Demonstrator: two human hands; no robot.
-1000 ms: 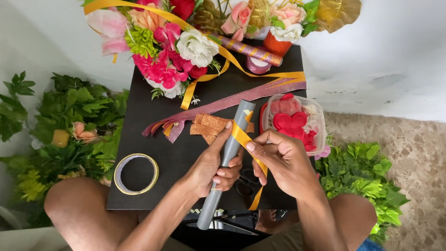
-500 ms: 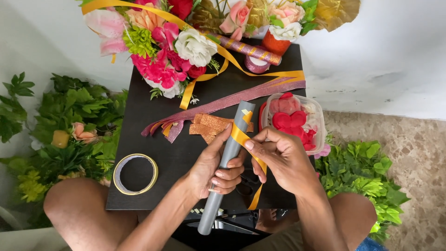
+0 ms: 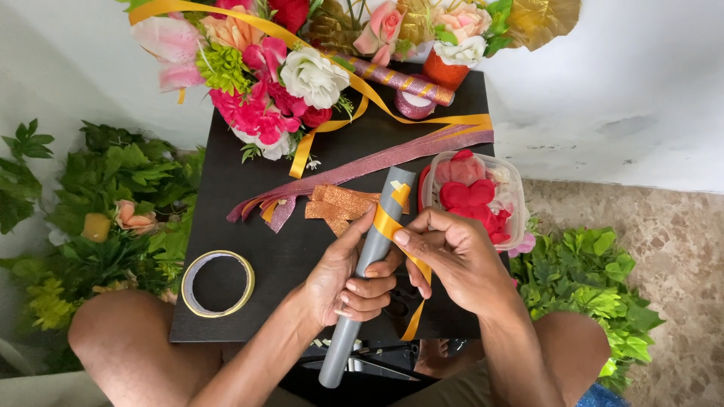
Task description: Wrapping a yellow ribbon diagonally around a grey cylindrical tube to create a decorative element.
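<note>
My left hand (image 3: 348,279) grips a long grey tube (image 3: 377,226) that lies slanted over a small black table (image 3: 249,188). My right hand (image 3: 452,256) pinches a yellow ribbon (image 3: 388,224) that winds around the tube near its upper end, with a loose tail (image 3: 413,320) hanging below my hands. Both hands meet at the tube's middle, thumbs pressing on the ribbon.
A roll of clear tape (image 3: 219,283) lies at the left. Strips of orange glitter ribbon (image 3: 339,203) and purple glitter ribbon (image 3: 392,158) cross the table. A clear tub of red petals (image 3: 471,196) sits right, artificial flowers (image 3: 279,83) at the back, green foliage (image 3: 113,211) on both sides. Scissors (image 3: 362,365) lie below.
My hands have slid slightly up the tube, and the ribbon has been wound a little further around its upper part. The tube has shifted a bit.
</note>
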